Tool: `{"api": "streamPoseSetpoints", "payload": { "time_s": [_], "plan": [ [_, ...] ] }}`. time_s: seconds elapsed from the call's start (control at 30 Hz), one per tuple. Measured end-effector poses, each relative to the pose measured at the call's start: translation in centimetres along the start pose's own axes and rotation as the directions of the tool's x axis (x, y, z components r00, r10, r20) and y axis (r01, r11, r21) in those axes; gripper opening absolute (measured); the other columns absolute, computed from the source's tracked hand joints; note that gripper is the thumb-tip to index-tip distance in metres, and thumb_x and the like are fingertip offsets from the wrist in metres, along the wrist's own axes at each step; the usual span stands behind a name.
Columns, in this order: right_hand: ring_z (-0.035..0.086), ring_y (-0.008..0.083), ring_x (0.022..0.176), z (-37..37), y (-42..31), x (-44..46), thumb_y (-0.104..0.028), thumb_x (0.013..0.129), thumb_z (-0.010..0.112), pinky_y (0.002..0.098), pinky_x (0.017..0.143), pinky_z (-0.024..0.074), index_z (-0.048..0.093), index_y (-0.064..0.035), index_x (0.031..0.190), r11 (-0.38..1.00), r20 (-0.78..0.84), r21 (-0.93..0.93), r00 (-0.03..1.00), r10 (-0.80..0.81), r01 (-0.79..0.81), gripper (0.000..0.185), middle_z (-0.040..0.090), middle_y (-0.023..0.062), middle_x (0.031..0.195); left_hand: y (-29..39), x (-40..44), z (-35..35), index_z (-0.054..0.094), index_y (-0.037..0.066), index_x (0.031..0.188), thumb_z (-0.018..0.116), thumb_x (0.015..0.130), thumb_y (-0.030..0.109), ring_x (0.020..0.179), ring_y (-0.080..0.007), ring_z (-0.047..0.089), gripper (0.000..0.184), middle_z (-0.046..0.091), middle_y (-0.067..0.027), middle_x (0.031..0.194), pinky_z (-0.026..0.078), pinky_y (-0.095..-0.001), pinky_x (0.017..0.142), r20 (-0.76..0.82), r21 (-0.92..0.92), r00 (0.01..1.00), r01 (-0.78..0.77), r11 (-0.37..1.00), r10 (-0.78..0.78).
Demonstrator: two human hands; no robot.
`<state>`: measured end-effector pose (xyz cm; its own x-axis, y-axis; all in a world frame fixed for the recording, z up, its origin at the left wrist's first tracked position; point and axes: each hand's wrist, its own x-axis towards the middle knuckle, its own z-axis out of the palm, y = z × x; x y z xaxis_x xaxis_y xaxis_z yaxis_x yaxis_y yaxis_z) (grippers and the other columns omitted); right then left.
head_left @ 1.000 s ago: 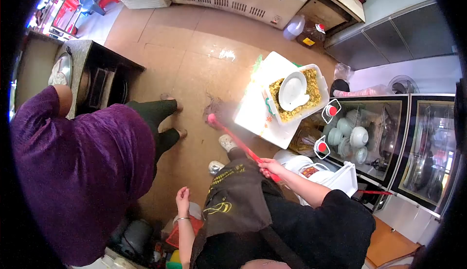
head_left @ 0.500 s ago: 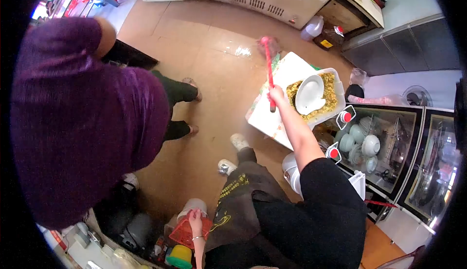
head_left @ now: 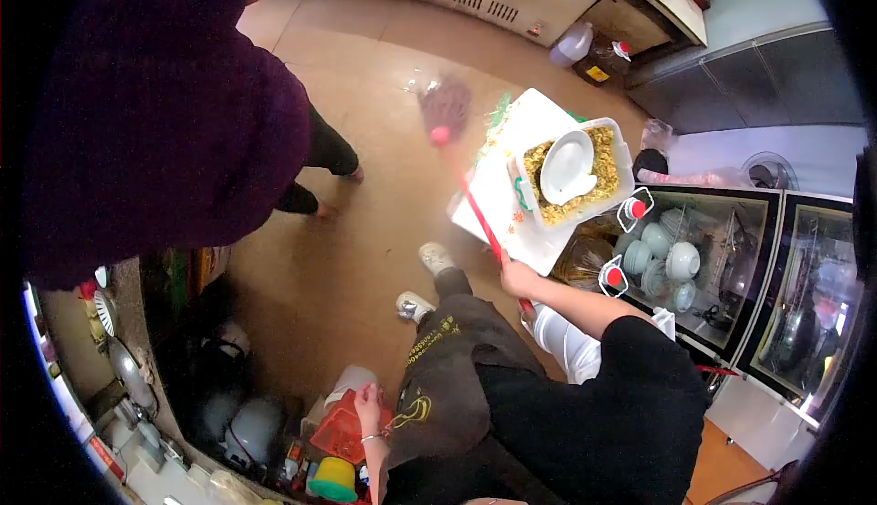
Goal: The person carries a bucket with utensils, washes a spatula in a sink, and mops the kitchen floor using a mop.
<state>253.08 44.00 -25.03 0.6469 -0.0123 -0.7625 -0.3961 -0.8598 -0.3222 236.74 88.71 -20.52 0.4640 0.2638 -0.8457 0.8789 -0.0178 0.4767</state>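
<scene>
Head view shows your right hand (head_left: 519, 278) closed around the red handle (head_left: 481, 217) of a long floor tool, near its end closest to you. The blurred purplish head (head_left: 447, 107) is far forward, over the brown floor (head_left: 365, 258). Your left hand (head_left: 368, 406), fingers loosely bent, is at the red basket (head_left: 331, 432); whether it grips anything, one cannot tell. Right of the handle, a white tub (head_left: 625, 165) contains yellow crumbly food (head_left: 606, 150) and a white dish (head_left: 566, 167). At left stands a person in purple (head_left: 174, 139).
</scene>
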Motion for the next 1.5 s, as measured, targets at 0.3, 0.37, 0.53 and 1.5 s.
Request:
{"api": "streamPoseSetpoints", "payload": {
  "time_s": [0.3,0.37,0.53,1.5],
  "plan": [
    [0.059,0.0263,0.058,-3.0,-3.0,-8.0,-0.022,0.075,0.05,0.0375,0.059,0.0465,0.031,-0.0068,0.123,0.974,0.509,0.133,0.831,-0.226,0.183,0.054,0.058,0.0214,0.073,4.3,2.8,0.6,0.051,0.006,0.098,0.054,0.081,0.022,0.069,-0.0088,0.052,0.024,0.054,0.0004,0.078,0.04,-0.021,0.056,-0.013,0.069,0.996,-0.089,0.994,0.09],
    [0.056,0.0329,0.079,-5.0,-4.3,-8.3,-0.021,0.071,0.051,0.0418,0.071,0.0428,0.053,-0.0141,0.102,0.968,0.538,0.019,0.813,-0.222,0.252,0.032,0.059,0.0175,0.085,4.6,3.1,0.5,0.052,0.006,0.098,0.054,0.081,0.023,0.068,-0.0088,0.052,0.024,0.054,0.0006,0.079,0.04,-0.0209,0.056,-0.038,0.081,0.994,-0.1,0.992,0.104],
    [0.056,0.0319,0.078,-6.3,-1.8,-5.1,-0.022,0.069,0.054,0.0401,0.069,0.0438,0.054,-0.0146,0.103,0.917,0.35,0.009,0.858,-0.376,0.398,0.035,0.059,0.0167,0.082,3.9,2.2,0.3,0.051,0.006,0.098,0.054,0.081,0.022,0.067,-0.0085,0.051,0.024,0.053,0.0005,0.078,0.04,-0.0204,0.056,-0.092,0.039,0.993,-0.064,0.997,0.068],
    [0.04,0.0208,0.031,1.4,-4.1,13.2,-0.035,0.088,0.024,0.0352,0.028,0.0324,0.04,-0.0008,0.088,0.559,0.039,0.794,0.938,0.345,-0.239,0.038,0.041,0.0081,0.045,1.5,5.5,-4.7,0.05,0.002,0.097,0.054,0.08,0.018,0.057,-0.0072,0.048,0.024,0.053,-0.0018,0.072,0.037,-0.0199,0.047,-0.026,-0.12,1.0,-0.006,0.993,0.003]
  ]
}}
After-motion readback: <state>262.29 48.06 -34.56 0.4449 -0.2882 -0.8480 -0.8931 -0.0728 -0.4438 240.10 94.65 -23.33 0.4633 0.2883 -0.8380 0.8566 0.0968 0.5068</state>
